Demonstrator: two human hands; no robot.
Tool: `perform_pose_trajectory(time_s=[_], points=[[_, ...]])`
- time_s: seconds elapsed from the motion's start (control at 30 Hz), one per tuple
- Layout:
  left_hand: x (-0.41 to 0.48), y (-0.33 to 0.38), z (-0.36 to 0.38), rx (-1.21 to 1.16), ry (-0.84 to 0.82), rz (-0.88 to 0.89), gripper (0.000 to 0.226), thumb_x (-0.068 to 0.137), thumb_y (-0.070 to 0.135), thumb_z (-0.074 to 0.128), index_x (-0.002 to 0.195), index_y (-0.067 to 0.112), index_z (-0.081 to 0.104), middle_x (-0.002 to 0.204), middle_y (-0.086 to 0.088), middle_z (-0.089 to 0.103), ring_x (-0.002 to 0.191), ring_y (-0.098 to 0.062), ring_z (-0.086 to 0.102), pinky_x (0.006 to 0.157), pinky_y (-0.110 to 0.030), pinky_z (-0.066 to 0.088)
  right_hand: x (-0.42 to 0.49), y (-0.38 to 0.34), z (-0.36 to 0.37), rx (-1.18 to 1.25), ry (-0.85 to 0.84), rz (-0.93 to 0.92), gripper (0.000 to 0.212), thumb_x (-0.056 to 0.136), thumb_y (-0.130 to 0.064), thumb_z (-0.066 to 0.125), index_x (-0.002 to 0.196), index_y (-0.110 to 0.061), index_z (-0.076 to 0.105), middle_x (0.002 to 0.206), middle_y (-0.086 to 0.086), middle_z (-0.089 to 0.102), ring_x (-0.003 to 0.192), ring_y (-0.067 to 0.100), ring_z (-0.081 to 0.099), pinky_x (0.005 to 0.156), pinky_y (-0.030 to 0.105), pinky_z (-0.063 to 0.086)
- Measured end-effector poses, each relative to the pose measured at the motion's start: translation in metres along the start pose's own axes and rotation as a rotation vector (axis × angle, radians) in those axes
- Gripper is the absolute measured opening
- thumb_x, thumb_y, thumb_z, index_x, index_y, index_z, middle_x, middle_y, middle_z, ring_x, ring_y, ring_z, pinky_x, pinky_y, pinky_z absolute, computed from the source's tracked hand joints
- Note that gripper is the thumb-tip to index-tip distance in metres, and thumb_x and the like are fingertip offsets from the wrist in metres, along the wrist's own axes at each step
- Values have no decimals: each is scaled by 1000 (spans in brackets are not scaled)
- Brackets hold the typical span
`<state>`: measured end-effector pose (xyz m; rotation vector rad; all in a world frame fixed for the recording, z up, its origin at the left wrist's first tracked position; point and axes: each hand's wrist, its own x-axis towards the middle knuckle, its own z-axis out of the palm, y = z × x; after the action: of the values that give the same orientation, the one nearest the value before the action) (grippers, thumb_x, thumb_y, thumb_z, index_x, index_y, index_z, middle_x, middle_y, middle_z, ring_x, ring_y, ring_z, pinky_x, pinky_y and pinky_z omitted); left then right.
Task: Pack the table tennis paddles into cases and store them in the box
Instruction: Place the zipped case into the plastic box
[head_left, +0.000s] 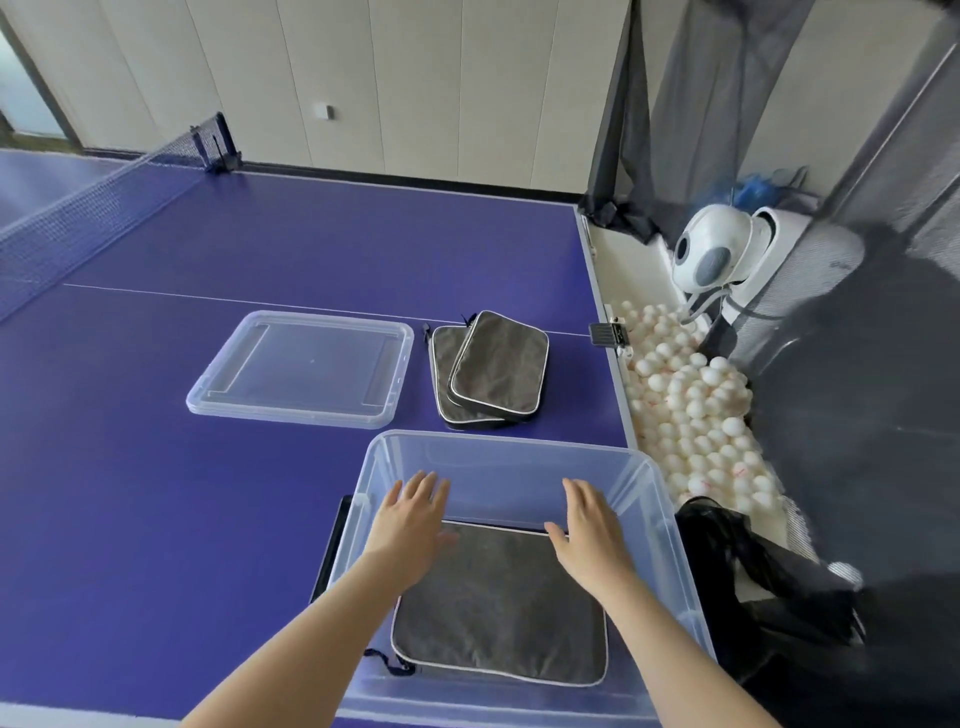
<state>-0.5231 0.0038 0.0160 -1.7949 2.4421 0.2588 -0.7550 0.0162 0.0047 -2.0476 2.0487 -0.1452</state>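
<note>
clear box (498, 447), near table edge: holds 1 grey case (498, 608) lying flat, likely to leave room for stacking. left hand (410, 519) and right hand (589, 525): fingers straight, over the case's far edge, gripping nothing. 2 cases (491, 371) overlapped beyond the box; lid (301, 369) set aside.
</note>
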Motion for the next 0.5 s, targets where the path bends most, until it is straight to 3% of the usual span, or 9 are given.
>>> perform_pose_trajectory(time_s=[0.1, 0.23, 0.5], points=[[4, -3, -24, -33, 121, -1, 69, 94, 43, 50, 149, 10, 24, 156, -9, 25, 146, -24, 18, 118, -39, 14, 12, -13, -22, 10, 53, -55, 60, 98, -34, 46, 147, -8, 23, 150, 6, 31, 138, 23, 31, 111, 32, 28], [4, -15, -56, -16, 180, -68, 72, 95, 50, 44, 151, 13, 18, 158, -5, 18, 147, -21, 13, 118, -36, 12, 28, -31, -45, -28, 70, -142, 63, 97, -35, 48, 147, -6, 24, 149, 10, 31, 139, 26, 28, 110, 34, 30], [-39, -64, -88, -7, 166, -331, 74, 94, 57, 38, 151, 16, 16, 159, -3, 17, 146, -22, 18, 119, -38, 17, 52, -91, -57, -127, 47, -356, 60, 95, -40, 48, 142, -7, 29, 145, 9, 36, 139, 25, 28, 111, 35, 29]])
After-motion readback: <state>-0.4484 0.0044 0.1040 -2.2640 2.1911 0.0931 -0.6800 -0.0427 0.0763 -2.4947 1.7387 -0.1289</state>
